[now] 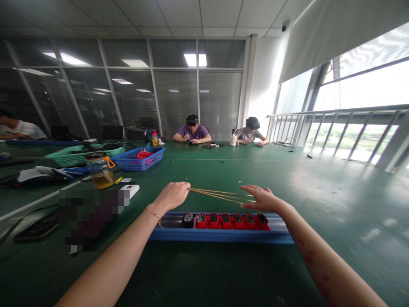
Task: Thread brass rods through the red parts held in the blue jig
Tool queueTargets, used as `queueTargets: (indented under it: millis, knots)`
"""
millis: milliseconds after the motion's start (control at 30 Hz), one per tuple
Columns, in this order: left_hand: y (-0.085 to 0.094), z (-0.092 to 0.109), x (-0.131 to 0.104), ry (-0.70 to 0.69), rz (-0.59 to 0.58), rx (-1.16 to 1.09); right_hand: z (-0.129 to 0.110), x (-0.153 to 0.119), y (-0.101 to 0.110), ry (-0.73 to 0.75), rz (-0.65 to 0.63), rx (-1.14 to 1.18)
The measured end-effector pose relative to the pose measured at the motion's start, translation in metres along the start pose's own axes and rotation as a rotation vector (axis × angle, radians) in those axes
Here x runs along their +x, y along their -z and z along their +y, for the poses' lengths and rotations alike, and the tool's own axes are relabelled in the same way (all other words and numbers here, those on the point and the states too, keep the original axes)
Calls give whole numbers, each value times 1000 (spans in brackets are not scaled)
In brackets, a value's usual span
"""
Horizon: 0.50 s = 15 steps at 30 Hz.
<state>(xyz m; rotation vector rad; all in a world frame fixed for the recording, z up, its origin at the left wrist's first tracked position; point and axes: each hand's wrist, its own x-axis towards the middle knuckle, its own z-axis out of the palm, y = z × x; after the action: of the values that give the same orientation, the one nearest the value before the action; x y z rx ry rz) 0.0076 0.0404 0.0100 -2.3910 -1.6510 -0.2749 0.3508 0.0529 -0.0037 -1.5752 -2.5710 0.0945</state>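
My left hand [174, 195] is closed, pinching one end of thin tan rubber bands [217, 193]. They run taut to the right and fan out at my right hand [260, 198], whose fingers are stretched out and spread with the strands caught on them. Exactly how the strands pass round those fingers I cannot tell. Below both hands, a long blue tray [220, 236] lies across the green table. Inside it stands a row of several red blocks [226, 221] with dark tops, and a single black block [188, 220] sits at the row's left end.
To the left are a glass jar [102, 172] of amber liquid, a blue basket [139, 162], a green basket [68, 157] and a black phone-like object [36, 226]. Two people [192, 130] sit across the green table [204, 172]; another person [22, 128] is at far left.
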Motion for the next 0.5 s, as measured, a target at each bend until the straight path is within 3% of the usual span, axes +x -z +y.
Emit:
queueTargets:
  millis: [133, 300, 500]
  knots:
    - [19, 1, -3, 29, 4, -94, -5, -1, 12, 11, 1, 10]
    - [37, -4, -9, 2, -128, -245, -8, -15, 37, 149, -76, 135]
    - [51, -1, -22, -47, -314, -400, -6, -34, 55, 164, -393, 416]
